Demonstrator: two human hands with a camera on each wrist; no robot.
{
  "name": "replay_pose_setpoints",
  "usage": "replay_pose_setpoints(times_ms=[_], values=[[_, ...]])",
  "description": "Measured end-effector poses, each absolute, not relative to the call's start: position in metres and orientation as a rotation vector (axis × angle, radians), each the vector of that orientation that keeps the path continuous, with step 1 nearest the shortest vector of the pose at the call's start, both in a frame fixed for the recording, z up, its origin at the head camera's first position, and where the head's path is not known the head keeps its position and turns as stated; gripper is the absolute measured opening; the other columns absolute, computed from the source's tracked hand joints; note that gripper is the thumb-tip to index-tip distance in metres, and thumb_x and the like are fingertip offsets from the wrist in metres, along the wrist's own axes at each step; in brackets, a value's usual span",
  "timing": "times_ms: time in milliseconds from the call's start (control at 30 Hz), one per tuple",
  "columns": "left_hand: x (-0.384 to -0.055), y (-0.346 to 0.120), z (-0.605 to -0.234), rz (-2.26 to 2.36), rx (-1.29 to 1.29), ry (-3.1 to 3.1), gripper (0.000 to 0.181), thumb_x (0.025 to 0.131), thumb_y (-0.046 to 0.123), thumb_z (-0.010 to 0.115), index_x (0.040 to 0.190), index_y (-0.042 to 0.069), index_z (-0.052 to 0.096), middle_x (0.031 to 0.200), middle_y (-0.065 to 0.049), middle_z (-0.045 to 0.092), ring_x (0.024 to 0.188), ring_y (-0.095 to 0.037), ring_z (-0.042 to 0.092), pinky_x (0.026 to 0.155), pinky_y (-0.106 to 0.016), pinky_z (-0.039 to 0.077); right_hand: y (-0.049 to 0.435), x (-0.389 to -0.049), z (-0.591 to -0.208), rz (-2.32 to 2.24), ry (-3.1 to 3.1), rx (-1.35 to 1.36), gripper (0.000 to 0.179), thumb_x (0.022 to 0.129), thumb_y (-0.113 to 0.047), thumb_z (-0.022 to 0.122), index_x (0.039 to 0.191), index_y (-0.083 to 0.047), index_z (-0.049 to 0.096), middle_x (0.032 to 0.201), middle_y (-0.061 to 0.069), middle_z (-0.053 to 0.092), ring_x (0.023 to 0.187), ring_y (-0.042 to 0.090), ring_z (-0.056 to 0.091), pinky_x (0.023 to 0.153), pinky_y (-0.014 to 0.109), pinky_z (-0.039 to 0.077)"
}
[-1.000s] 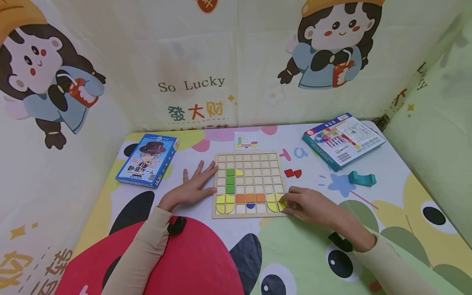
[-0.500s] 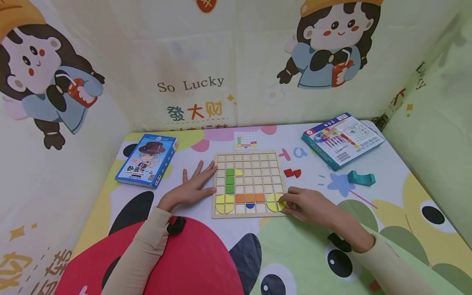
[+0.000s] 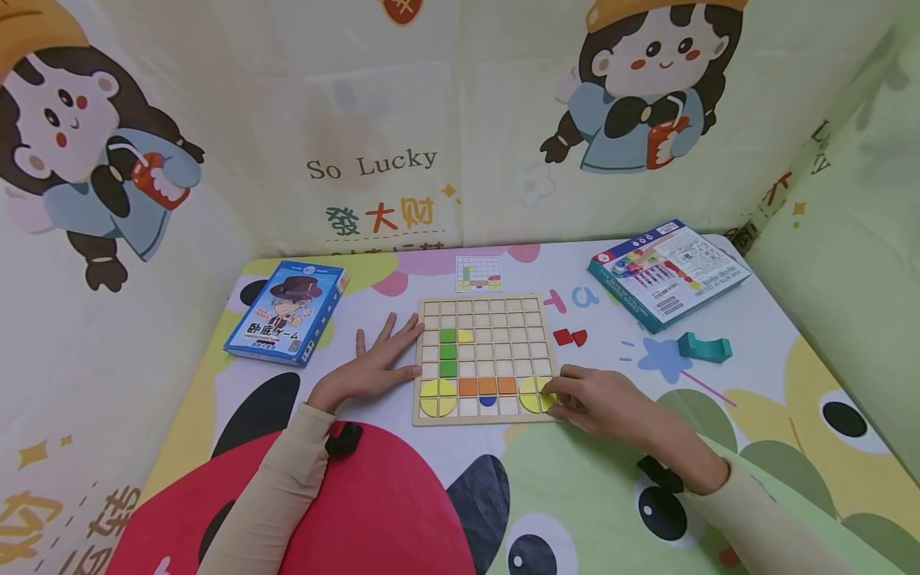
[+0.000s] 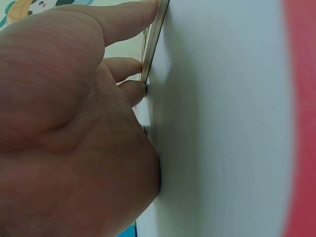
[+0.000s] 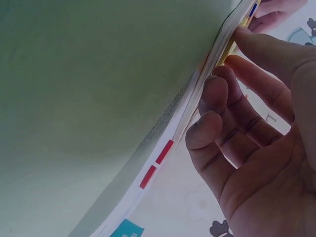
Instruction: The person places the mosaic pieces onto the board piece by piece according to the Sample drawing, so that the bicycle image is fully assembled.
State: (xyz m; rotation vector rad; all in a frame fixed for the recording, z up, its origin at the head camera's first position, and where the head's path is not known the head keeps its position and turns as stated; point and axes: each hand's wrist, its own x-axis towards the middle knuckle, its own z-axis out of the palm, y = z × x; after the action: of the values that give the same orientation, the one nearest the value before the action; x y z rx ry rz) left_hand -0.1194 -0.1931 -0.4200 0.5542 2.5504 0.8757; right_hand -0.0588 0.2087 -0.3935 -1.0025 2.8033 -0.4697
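In the head view, a wooden grid board [image 3: 476,421] lies flat on the table. My left hand [image 3: 374,363] has its fingers spread, with fingertips and thumb touching the board's left edge. At the near right corner, my right hand [image 3: 607,403] pinches a yellow quarter-circle tile [image 3: 549,403] between thumb and index finger, low in its square. Three more yellow quarters [image 3: 530,397] fill out that circle. Another yellow circle [image 3: 438,398] sits near left. Between them run orange squares [image 3: 487,386], with a blue half-circle [image 3: 488,402] below. Green squares [image 3: 449,351] form a column beside a single yellow quarter [image 3: 465,337].
Two red tiles [image 3: 563,338] lie right of the board. A pattern card [image 3: 478,274] is behind it. A blue game box [image 3: 287,313] stands left; a teal-edged box [image 3: 668,273] and a teal curved block [image 3: 705,348] are at right. Printed cloth walls [image 3: 496,208] surround the table.
The yellow tile under the right fingers, slightly askew one second ago, now lines up with the other quarters. The left hand has stayed at the board's edge.
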Motion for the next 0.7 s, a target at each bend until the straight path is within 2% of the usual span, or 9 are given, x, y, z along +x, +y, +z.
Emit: replay_pose_setpoints(times_ms=[367, 700], values=[[-0.118, -0.193, -0.419, 0.878, 0.555, 2.547, 0.084, 0.103, 0.039, 0.064, 0.171, 0.022, 0.019, 0.182, -0.006, 0.005, 0.167, -0.039, -0.017, 0.119, -0.076, -0.026, 0.22, -0.071, -0.391, -0.632, 2.759, -0.913, 0.028, 0.093, -0.024, 0.083, 0.12, -0.018, 0.077, 0.09, -0.012, 0.063, 0.079, 0.004, 0.055, 0.068, 0.018, 0.052], [-0.118, -0.193, -0.418, 0.878, 0.56, 2.552, 0.083, 0.103, 0.038, 0.064, 0.171, 0.022, 0.019, 0.182, -0.005, 0.006, 0.167, -0.039, -0.016, 0.119, -0.076, -0.026, 0.242, -0.107, -0.392, -0.706, 2.82, -0.783, 0.035, 0.095, -0.018, 0.081, 0.127, -0.009, 0.073, 0.091, -0.004, 0.068, 0.083, 0.011, 0.058, 0.07, 0.02, 0.053]])
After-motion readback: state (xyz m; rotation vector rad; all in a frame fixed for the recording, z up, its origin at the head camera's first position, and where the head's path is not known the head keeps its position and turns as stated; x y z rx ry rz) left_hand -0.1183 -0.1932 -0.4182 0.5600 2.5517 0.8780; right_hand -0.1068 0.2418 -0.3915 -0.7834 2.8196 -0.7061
